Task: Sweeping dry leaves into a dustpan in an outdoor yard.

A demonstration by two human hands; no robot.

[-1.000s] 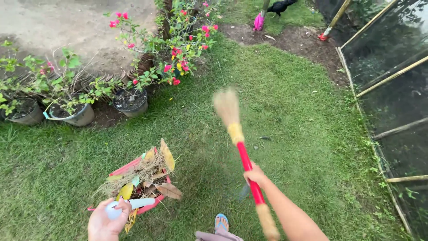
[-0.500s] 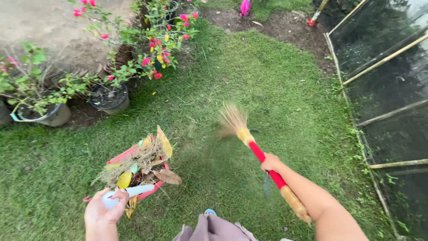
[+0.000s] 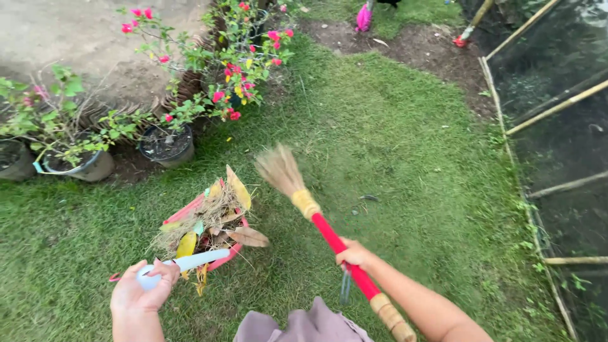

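Observation:
My right hand (image 3: 354, 254) grips the red handle of a straw broom (image 3: 316, 218). Its bristle head (image 3: 278, 170) is over the grass just right of the dustpan. My left hand (image 3: 140, 292) is closed around the pale blue handle (image 3: 190, 261) of a red dustpan (image 3: 196, 209). The pan is heaped with dry grass and yellow and brown leaves (image 3: 215, 218) and sits low over the lawn at the lower left.
Potted plants with pink flowers (image 3: 166, 144) (image 3: 82, 166) line the lawn's upper left edge beside bare ground. A netted fence with bamboo poles (image 3: 557, 107) runs along the right. A dark soil patch (image 3: 418, 47) lies at the far end. Grey cloth (image 3: 304, 326) shows at the bottom.
The broom head has swung left across the grass, from well right of the dustpan to right beside it. My left hand has kept hold of the dustpan handle.

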